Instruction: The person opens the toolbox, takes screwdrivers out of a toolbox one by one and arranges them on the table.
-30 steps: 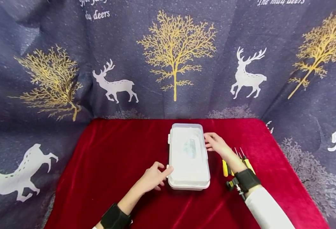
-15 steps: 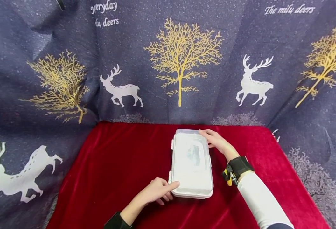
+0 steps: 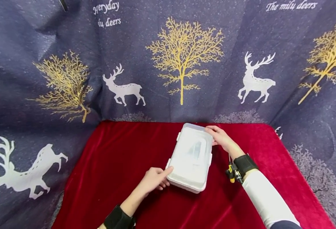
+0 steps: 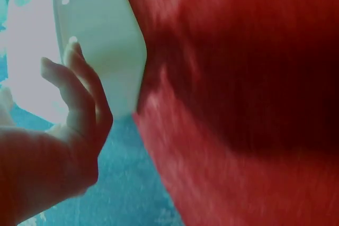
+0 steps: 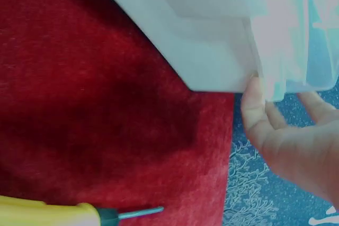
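Observation:
A white plastic box [image 3: 188, 156] with a clear lid and side latches sits slantwise between both hands. My left hand [image 3: 154, 179] grips its near left corner, thumb on top of the lid and fingers along the side. At the far right corner, my right hand [image 3: 221, 138] holds the lid's edge. In the left wrist view, curled fingers [image 4: 79, 93] lie against the box wall [image 4: 106, 35]. The right wrist view has fingertips [image 5: 253, 96] touching the box's rim. How far the box is off the cloth is hard to tell.
A red velvet cloth [image 3: 122, 152] covers the table. Beside the right forearm lies a screwdriver with a yellow handle [image 5: 47, 213]; the arm mostly hides it in the head view. A dark curtain [image 3: 156, 63] with deer and trees hangs behind.
Both hands have closed onto the box's corners. The box has turned clockwise, its far end swinging right and its near end left. The right forearm now covers most of the screwdrivers seen earlier.

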Tool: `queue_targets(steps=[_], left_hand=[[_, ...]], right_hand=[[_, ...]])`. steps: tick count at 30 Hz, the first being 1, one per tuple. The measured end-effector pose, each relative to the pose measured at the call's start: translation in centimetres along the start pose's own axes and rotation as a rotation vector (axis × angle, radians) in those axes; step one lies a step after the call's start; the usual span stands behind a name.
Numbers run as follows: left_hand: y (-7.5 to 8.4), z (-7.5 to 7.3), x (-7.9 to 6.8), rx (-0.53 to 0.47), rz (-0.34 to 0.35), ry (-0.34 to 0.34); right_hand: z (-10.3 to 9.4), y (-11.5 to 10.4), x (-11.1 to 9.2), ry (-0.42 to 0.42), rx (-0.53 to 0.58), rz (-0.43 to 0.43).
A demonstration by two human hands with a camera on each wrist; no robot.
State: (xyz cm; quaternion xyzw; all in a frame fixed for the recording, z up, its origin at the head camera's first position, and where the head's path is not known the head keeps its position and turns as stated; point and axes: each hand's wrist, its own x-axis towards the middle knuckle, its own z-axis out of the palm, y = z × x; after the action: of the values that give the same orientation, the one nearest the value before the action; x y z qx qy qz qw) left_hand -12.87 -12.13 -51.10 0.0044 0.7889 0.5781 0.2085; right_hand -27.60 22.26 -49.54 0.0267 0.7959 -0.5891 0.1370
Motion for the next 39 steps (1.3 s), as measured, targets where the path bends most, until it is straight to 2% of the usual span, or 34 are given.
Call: queue_targets(steps=[6, 8, 10, 13, 15, 20, 26, 30, 32, 35, 39], left_hand=[[0.4, -2.2, 3.9, 0.243, 0.099, 0.200], [0.7, -2.7, 5.2, 0.269, 0.125, 0.243], [0.9, -3.0, 6.6, 0.235, 0.136, 0.278], [1.3, -3.4, 8.6, 0.110, 0.137, 0.323], [1.7, -3.8, 10.1, 0.043, 0.162, 0.339], [3.1, -5.5, 13.3, -0.040, 0.199, 0.292], [3.3, -7.7, 16.7, -0.115, 0.120, 0.250], [2.6, -8.3, 18.0, -0.193, 0.076, 0.219], [2.3, -8.5, 18.1, -0.230, 0.062, 0.215], [2.3, -8.6, 18.2, -0.264, 0.067, 0.245], [2.3, -8.4, 17.4, -0.319, 0.057, 0.295]], right_hand=[[-1.2, 0.4, -2.0, -0.016, 0.115, 0.071], [-1.1, 0.5, -2.5, -0.020, 0.170, 0.101], [-0.8, 0.7, -3.0, -0.020, 0.219, 0.127], [-0.1, 0.8, -3.3, -0.023, 0.265, 0.150], [0.3, 0.8, -3.3, -0.008, 0.299, 0.154], [1.3, 0.5, -3.0, 0.028, 0.386, 0.141], [3.0, -0.3, -2.3, 0.035, 0.484, 0.140], [4.1, -0.3, -2.4, 0.050, 0.515, 0.154], [4.6, 0.0, -2.5, 0.051, 0.531, 0.170], [5.3, 0.2, -2.7, 0.068, 0.547, 0.171], [6.2, 0.4, -3.1, 0.116, 0.553, 0.156]])
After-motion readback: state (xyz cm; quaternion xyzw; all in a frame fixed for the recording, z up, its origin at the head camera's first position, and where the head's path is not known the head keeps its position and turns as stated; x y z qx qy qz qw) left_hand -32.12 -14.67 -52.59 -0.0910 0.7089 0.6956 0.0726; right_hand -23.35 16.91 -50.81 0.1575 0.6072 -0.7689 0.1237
